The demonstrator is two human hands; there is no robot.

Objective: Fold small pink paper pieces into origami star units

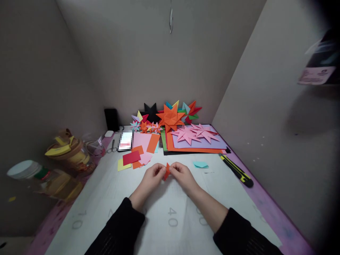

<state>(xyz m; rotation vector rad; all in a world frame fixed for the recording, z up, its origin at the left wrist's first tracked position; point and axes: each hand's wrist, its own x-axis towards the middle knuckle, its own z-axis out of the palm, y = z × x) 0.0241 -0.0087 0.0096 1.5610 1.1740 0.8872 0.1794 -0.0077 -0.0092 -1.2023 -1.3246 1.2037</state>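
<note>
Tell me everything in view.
folded paper: one, orange, centre
folded slip: one, turquoise, right
cutter: one, black-yellow, right
paper stars: many, mixed, back
sheets: several, mixed, back
cards: several, mixed, left
phone: one, black-edged, left
scissors: one, grey, left
slab: one, black, left
case: one, white, left
tub: one, brown, left
jar: one, white-lidded, left
hook: one, silver, wall
blurred item: one, dark, right
cover: one, white, below
left hand, right hand: two, bare, centre
sleeves: two, black, foreground

Dim, diffuse light casts soft shadows on the counter [159,237], the phone screen [125,141] is pixelated, the jar [54,182] at left blurred, and the picture's right edge dark.
</note>
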